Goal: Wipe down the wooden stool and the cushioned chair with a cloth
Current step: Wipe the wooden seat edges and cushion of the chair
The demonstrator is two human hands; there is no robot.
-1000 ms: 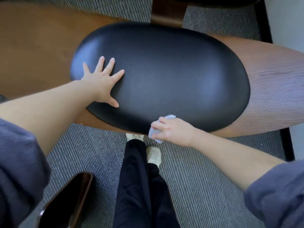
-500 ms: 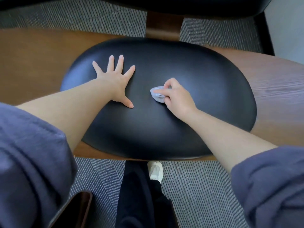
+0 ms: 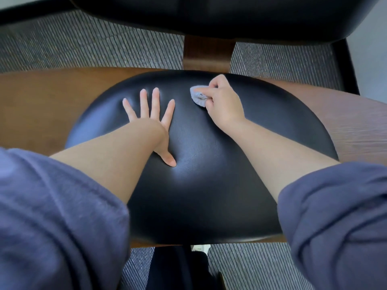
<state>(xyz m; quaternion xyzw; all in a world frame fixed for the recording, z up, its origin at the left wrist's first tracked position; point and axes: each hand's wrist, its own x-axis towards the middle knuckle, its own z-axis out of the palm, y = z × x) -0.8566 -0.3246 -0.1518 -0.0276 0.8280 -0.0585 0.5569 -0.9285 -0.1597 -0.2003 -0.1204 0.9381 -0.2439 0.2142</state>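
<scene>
Nearest, two blue-grey sleeves [image 3: 52,216] frame the black seat of the cushioned chair [image 3: 199,185], which spreads beneath both hands. The left hand [image 3: 155,122] lies flat on the cushion, fingers straight and spread. Just right of it and a little farther out, the right hand [image 3: 222,105] curls its fingers round a small bunched grey cloth [image 3: 198,97], holding it against the seat near the far edge. Beyond that grip rise a wooden post [image 3: 209,53] and the black backrest [image 3: 209,15]

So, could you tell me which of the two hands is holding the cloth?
The right hand grips the crumpled grey cloth on the black cushion; the left hand lies flat there, fingers spread, holding nothing.
</scene>
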